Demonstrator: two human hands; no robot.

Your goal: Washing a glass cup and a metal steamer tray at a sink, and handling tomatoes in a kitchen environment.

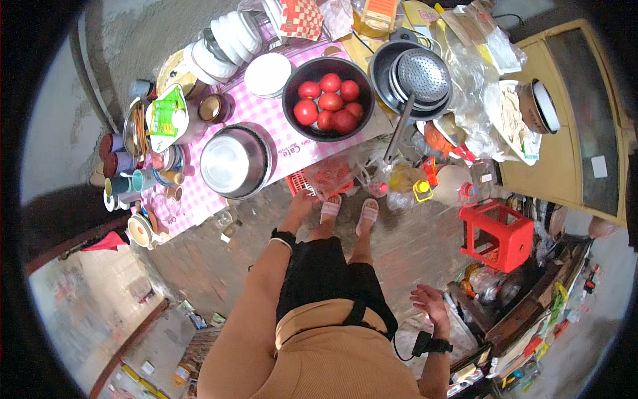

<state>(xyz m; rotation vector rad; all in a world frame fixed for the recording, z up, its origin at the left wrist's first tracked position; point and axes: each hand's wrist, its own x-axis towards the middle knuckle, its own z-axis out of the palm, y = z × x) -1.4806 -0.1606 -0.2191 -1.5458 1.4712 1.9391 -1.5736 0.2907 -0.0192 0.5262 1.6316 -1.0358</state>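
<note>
My left hand (303, 202) reaches down in front of the table, right by a red plastic basket (297, 182) with a clear plastic bag (329, 174) over it; whether its fingers grip anything cannot be made out. Out to my right side, my right hand (427, 300) hangs with its fingers apart, holding nothing. On the table ahead, a dark round pot (285, 107) has several red tomatoes (330, 101) in it. Left of it stand a stack of white plates (268, 75) and a shiny metal bowl (225, 164). A metal skimmer (423, 75) rests on stacked bowls to the right of the pot.
A pink checked tablecloth (279, 144) covers the table. Large plastic oil bottles (406, 180) stand on the floor near my feet, with a red plastic stool (503, 237) farther right. Cups and mugs (144, 180) crowd the table's left end. A cluttered low shelf (523, 299) is at the lower right.
</note>
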